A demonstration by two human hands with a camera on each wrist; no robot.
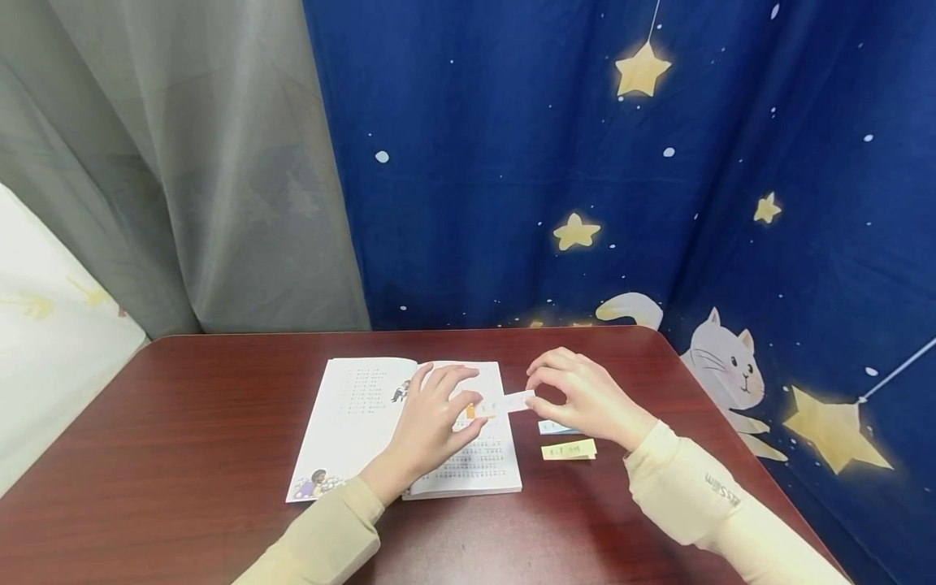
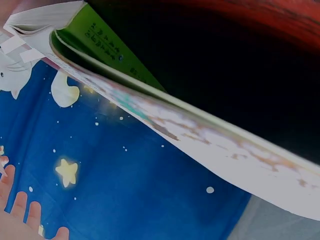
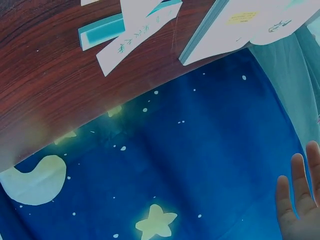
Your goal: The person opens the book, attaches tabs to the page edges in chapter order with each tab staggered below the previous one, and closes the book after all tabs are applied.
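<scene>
An open book (image 1: 351, 439) lies on the table with its right-hand page (image 1: 468, 471) under my left hand (image 1: 431, 414). The thumb and index finger of that hand pinch the orange end of a small paper strip (image 1: 486, 409) just over the page. My right hand (image 1: 581, 398), beyond the book's right edge, pinches the strip's white end (image 1: 519, 400) between thumb and index finger. Below the right hand lie a folded blue paper slip (image 1: 557, 427) and a folded yellow paper slip (image 1: 569, 450), both with handwriting. In the right wrist view the blue slip (image 3: 102, 34) stands partly unfolded.
The dark red wooden table (image 1: 183, 422) extends to both sides of the book. Behind it hang a grey curtain (image 1: 241, 203) and a blue curtain (image 1: 497, 162) with stars and a cat. A white cloth (image 1: 44, 325) hangs at the left.
</scene>
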